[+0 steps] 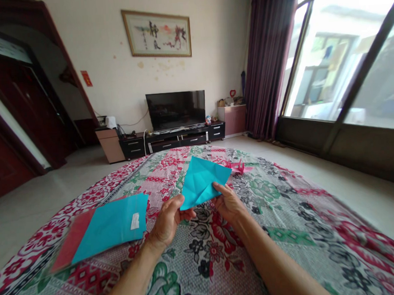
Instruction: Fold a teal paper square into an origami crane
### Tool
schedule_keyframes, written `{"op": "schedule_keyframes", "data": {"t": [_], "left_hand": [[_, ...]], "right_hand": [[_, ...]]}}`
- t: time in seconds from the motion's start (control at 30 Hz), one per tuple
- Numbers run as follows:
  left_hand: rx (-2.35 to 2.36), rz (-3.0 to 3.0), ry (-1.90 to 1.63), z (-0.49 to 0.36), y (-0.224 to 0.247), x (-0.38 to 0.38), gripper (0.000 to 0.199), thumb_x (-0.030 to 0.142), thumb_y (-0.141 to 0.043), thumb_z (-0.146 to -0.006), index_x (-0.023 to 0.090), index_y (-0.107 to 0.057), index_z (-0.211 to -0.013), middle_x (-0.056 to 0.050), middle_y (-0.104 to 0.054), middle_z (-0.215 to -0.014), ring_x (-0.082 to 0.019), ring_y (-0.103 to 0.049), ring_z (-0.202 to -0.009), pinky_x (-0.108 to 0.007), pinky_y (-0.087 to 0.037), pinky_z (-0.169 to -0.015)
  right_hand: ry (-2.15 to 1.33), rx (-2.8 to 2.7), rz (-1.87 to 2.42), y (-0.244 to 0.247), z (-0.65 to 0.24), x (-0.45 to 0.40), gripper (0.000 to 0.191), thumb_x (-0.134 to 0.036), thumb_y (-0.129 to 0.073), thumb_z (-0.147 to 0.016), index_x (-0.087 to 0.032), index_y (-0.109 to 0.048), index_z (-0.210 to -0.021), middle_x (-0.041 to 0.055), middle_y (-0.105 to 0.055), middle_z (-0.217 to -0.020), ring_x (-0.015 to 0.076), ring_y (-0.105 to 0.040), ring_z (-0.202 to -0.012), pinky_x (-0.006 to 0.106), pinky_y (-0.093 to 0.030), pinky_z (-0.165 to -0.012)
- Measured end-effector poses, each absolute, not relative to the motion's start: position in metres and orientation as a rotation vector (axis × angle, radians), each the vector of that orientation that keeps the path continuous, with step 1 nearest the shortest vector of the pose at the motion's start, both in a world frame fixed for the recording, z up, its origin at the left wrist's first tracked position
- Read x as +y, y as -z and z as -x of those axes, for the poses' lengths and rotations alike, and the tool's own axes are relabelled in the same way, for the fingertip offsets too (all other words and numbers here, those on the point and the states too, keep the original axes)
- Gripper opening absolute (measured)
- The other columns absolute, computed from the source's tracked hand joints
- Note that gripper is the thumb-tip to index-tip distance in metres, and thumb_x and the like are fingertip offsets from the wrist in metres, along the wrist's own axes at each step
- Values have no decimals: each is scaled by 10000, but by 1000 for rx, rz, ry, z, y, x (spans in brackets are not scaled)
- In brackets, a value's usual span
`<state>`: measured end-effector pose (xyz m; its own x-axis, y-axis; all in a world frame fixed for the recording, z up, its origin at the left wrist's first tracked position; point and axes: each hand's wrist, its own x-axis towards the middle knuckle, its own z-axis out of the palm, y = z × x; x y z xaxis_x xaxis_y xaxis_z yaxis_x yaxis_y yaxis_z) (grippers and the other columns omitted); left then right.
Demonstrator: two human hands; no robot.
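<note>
A creased sheet of turquoise paper is held up in front of me, above the patterned tablecloth. My left hand pinches its lower left corner, thumb on top and fingers beneath. On its lower right edge, my right hand has the thumb on the face and the fingers behind, partly hidden. Fold lines cross the sheet. To the left lies a clear packet of turquoise and red paper with a small white label. Beyond the sheet's right corner sits a pink-red folded paper piece, partly covered by the sheet.
The round table wears a flowered red, green and grey tablecloth. Past it stand a low black cabinet and a television. A purple curtain and large window are on the right, with a dark doorway on the left.
</note>
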<state>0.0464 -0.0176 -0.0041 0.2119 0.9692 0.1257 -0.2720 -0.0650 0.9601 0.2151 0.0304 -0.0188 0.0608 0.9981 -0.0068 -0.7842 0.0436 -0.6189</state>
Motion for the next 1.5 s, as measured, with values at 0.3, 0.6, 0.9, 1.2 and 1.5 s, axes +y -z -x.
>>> {"op": "schedule_keyframes", "data": {"t": [0.3, 0.6, 0.9, 1.2, 1.5], "left_hand": [[1039, -1546, -1197, -43, 10, -19, 279, 413, -650, -713, 142, -620, -771, -6, -637, -631, -126, -559, -585, -218, -431, -572], [1237, -1591, -1240, -46, 13, -16, 271, 425, -616, -733, 156, -631, -704, -23, -666, -600, -152, -591, -576, -231, -438, -549], [1291, -1556, -1275, -45, 15, -15, 269, 435, -629, -714, 170, -616, -669, -9, -665, -564, -149, -592, -533, -232, -449, -531], [1291, -1554, -1276, -45, 14, -15, 263, 427, -610, -732, 176, -619, -651, -12, -668, -556, -154, -604, -539, -234, -464, -539], [1313, -1572, -1264, -40, 20, -13, 269, 441, -602, -743, 180, -659, -779, -3, -675, -588, -169, -628, -590, -242, -475, -569]], "right_hand": [[-1412, -488, 522, 18, -217, 31, 341, -146, -790, -531, -181, -587, -802, -25, -700, -738, 113, -623, -575, 187, -516, -467], [-1383, -472, 540, 21, -215, 32, 342, -156, -795, -526, -185, -588, -797, -18, -702, -746, 117, -623, -568, 190, -514, -453], [-1366, -468, 529, 21, -214, 31, 355, -169, -805, -509, -182, -586, -788, -25, -699, -720, 109, -616, -547, 193, -531, -469], [-1351, -440, 543, 20, -215, 31, 341, -143, -786, -532, -196, -583, -801, -42, -697, -719, 103, -627, -572, 180, -523, -493], [-1355, -431, 534, 20, -218, 31, 353, -134, -794, -508, -190, -586, -788, -33, -698, -716, 108, -624, -575, 191, -529, -511]]}}
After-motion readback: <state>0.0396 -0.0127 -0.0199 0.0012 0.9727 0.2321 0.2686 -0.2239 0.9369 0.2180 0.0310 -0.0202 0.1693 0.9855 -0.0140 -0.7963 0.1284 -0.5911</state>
